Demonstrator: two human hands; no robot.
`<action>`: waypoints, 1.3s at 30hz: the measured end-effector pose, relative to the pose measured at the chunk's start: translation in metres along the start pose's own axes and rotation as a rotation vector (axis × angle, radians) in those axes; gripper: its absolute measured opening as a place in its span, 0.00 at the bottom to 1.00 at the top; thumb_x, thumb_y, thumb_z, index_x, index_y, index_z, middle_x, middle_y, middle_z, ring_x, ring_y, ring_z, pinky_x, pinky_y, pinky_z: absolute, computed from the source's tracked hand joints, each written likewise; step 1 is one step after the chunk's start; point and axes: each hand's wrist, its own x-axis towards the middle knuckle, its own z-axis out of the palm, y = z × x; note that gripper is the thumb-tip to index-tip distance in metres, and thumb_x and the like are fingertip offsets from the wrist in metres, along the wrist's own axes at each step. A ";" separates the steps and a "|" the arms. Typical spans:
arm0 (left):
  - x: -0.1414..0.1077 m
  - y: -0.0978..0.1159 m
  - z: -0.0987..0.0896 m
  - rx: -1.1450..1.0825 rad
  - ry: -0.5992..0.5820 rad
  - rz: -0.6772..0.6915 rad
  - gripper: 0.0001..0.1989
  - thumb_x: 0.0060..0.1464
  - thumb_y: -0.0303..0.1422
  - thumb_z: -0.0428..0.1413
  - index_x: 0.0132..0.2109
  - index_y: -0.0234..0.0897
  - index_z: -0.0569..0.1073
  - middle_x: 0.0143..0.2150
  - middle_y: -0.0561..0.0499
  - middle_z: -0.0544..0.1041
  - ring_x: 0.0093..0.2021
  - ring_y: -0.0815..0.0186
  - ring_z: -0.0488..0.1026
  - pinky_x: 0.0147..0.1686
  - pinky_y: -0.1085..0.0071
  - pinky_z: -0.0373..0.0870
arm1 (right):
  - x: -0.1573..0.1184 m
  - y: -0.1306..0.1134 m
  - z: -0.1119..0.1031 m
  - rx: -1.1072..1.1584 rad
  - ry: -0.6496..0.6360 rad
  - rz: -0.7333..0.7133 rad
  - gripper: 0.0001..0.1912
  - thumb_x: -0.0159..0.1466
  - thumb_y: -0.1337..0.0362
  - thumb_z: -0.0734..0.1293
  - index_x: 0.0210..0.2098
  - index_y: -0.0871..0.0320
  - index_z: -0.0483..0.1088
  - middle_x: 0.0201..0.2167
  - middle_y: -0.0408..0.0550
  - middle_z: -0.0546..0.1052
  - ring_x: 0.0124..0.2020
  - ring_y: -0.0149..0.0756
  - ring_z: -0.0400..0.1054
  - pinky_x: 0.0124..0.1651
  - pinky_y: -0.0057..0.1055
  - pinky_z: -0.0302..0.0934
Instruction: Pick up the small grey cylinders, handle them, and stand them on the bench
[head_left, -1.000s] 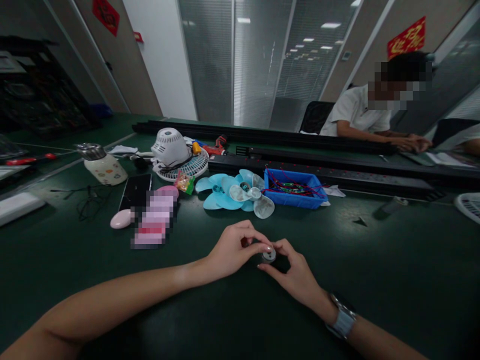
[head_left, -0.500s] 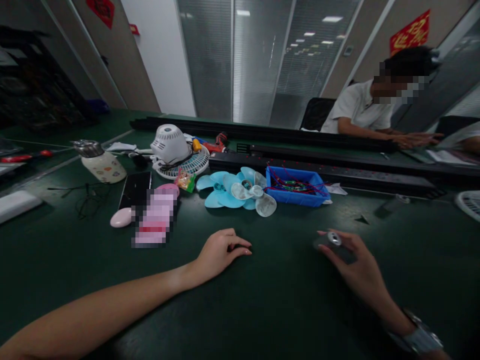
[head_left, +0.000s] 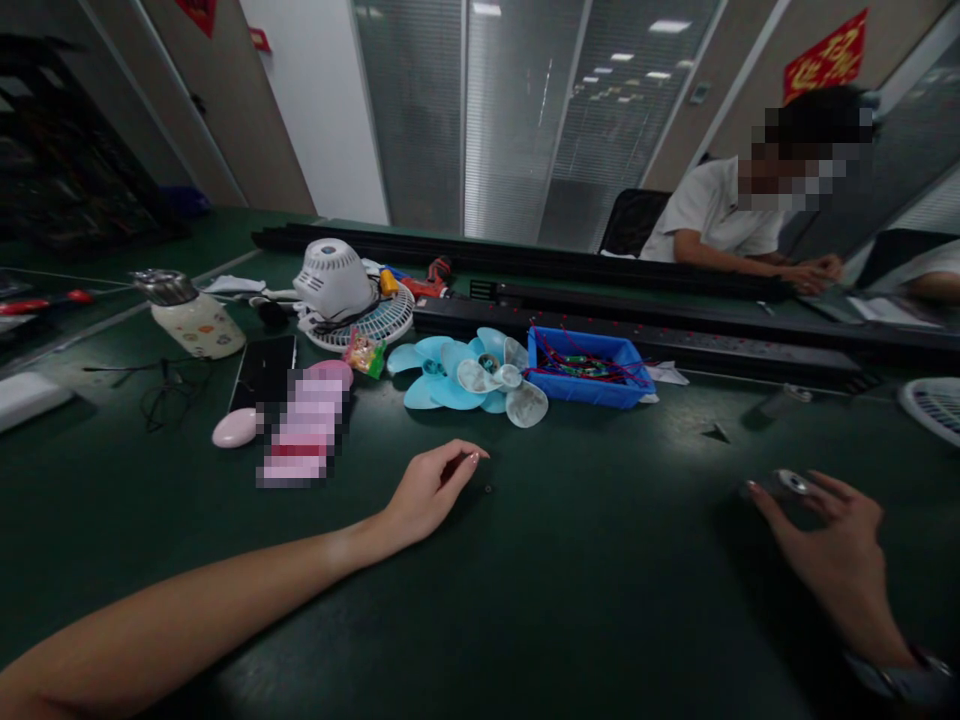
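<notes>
My left hand (head_left: 435,490) rests on the dark green table, thumb and forefinger slightly apart at the tips, nothing between them. Just beyond its fingertips a tiny ring-like piece (head_left: 488,489) lies on the tabletop. Over on the right, my right hand (head_left: 836,535) has its thumb and fingers around a small clear object with a shiny metal centre (head_left: 792,483). Past my left hand lie light blue fan blades (head_left: 457,375) with a clear fan blade (head_left: 525,403) on them. Beside these stands a blue bin (head_left: 600,388) with red wires and green parts.
White fan housing (head_left: 334,280), patterned bottle (head_left: 199,325), phone (head_left: 262,372) and pink oval item (head_left: 236,428) stand or lie at the left. Long black rails (head_left: 675,345) cross the back. A person (head_left: 705,215) sits behind them. A white grille (head_left: 930,408) is at the right edge.
My right hand has moved right with the clear object. My left hand has shifted slightly back and left, and the tiny piece now shows near it. The seated person's hands have drawn closer together.
</notes>
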 end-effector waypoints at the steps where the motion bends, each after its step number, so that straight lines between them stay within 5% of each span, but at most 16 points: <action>1: 0.000 -0.001 0.000 -0.005 0.015 -0.005 0.16 0.66 0.39 0.47 0.48 0.37 0.75 0.34 0.52 0.75 0.30 0.68 0.69 0.32 0.72 0.62 | -0.002 -0.011 -0.003 -0.040 0.093 0.002 0.37 0.56 0.42 0.67 0.56 0.59 0.63 0.49 0.65 0.73 0.49 0.65 0.71 0.48 0.59 0.64; 4: 0.000 -0.003 0.000 -0.019 0.033 -0.018 0.16 0.66 0.39 0.47 0.47 0.36 0.75 0.31 0.54 0.73 0.29 0.68 0.68 0.31 0.72 0.62 | -0.013 -0.066 -0.010 -0.020 0.210 -0.155 0.31 0.59 0.47 0.67 0.56 0.60 0.66 0.53 0.63 0.72 0.57 0.62 0.65 0.59 0.60 0.55; 7: 0.001 -0.003 0.001 -0.023 0.038 -0.033 0.15 0.65 0.39 0.47 0.47 0.37 0.75 0.29 0.55 0.71 0.29 0.68 0.68 0.31 0.73 0.61 | -0.034 -0.136 -0.004 0.238 -0.222 -0.466 0.18 0.65 0.55 0.64 0.51 0.54 0.70 0.46 0.52 0.76 0.47 0.44 0.72 0.52 0.45 0.64; 10: 0.001 -0.003 0.001 -0.015 0.045 -0.041 0.15 0.65 0.39 0.47 0.47 0.37 0.74 0.28 0.55 0.70 0.28 0.68 0.67 0.31 0.72 0.61 | -0.050 -0.195 0.016 0.403 -0.776 -0.528 0.20 0.67 0.54 0.65 0.57 0.50 0.69 0.38 0.45 0.77 0.33 0.32 0.70 0.37 0.30 0.65; 12: 0.001 -0.003 0.001 -0.015 0.044 -0.033 0.15 0.65 0.39 0.47 0.47 0.37 0.74 0.30 0.54 0.72 0.29 0.68 0.68 0.31 0.72 0.62 | -0.055 -0.221 0.031 0.436 -0.937 -0.543 0.24 0.65 0.51 0.66 0.59 0.48 0.68 0.34 0.42 0.75 0.29 0.29 0.67 0.31 0.28 0.61; 21: 0.003 -0.004 0.002 -0.031 0.022 -0.013 0.15 0.65 0.39 0.47 0.46 0.36 0.74 0.38 0.50 0.77 0.33 0.66 0.71 0.34 0.71 0.64 | -0.061 -0.249 0.068 0.412 -0.916 -0.587 0.13 0.63 0.51 0.69 0.45 0.44 0.79 0.30 0.41 0.74 0.30 0.29 0.67 0.31 0.28 0.57; 24: 0.002 -0.003 0.002 -0.019 0.020 -0.016 0.15 0.64 0.39 0.47 0.46 0.36 0.74 0.37 0.51 0.76 0.32 0.67 0.70 0.33 0.71 0.64 | -0.055 -0.241 0.059 0.482 -0.842 -0.583 0.09 0.64 0.54 0.69 0.42 0.46 0.79 0.32 0.40 0.75 0.30 0.29 0.68 0.32 0.27 0.59; 26: 0.001 -0.002 0.001 -0.015 0.018 -0.018 0.14 0.65 0.38 0.47 0.46 0.36 0.74 0.36 0.52 0.76 0.31 0.67 0.69 0.33 0.71 0.63 | -0.042 -0.221 0.043 0.490 -0.678 -0.595 0.09 0.65 0.55 0.68 0.42 0.47 0.79 0.33 0.42 0.76 0.32 0.30 0.69 0.34 0.28 0.62; 30: 0.001 -0.001 0.000 -0.009 -0.005 -0.019 0.14 0.65 0.38 0.47 0.47 0.37 0.74 0.33 0.53 0.74 0.28 0.68 0.67 0.30 0.72 0.61 | -0.004 -0.141 -0.003 0.247 -0.085 -0.513 0.14 0.65 0.51 0.67 0.39 0.53 0.79 0.36 0.48 0.78 0.37 0.38 0.72 0.41 0.34 0.65; 32: 0.002 -0.001 0.000 -0.004 -0.013 -0.021 0.14 0.65 0.39 0.47 0.47 0.37 0.74 0.32 0.54 0.73 0.28 0.68 0.67 0.30 0.72 0.61 | 0.012 -0.092 -0.022 -0.008 0.040 -0.372 0.18 0.65 0.49 0.64 0.38 0.55 0.78 0.38 0.51 0.79 0.41 0.44 0.73 0.45 0.39 0.64; 36: 0.002 -0.001 0.000 0.005 -0.006 -0.024 0.14 0.65 0.39 0.48 0.47 0.37 0.74 0.32 0.54 0.73 0.28 0.68 0.67 0.30 0.72 0.61 | 0.022 -0.020 -0.035 -0.226 -0.087 -0.164 0.24 0.61 0.42 0.60 0.36 0.52 0.78 0.42 0.50 0.80 0.42 0.50 0.74 0.36 0.40 0.64; 39: 0.000 -0.001 -0.001 0.009 0.002 -0.008 0.14 0.65 0.38 0.48 0.47 0.37 0.74 0.34 0.53 0.74 0.29 0.68 0.68 0.31 0.72 0.62 | 0.018 -0.003 -0.031 -0.215 -0.135 -0.067 0.22 0.59 0.43 0.62 0.37 0.49 0.79 0.42 0.48 0.81 0.40 0.49 0.75 0.34 0.39 0.63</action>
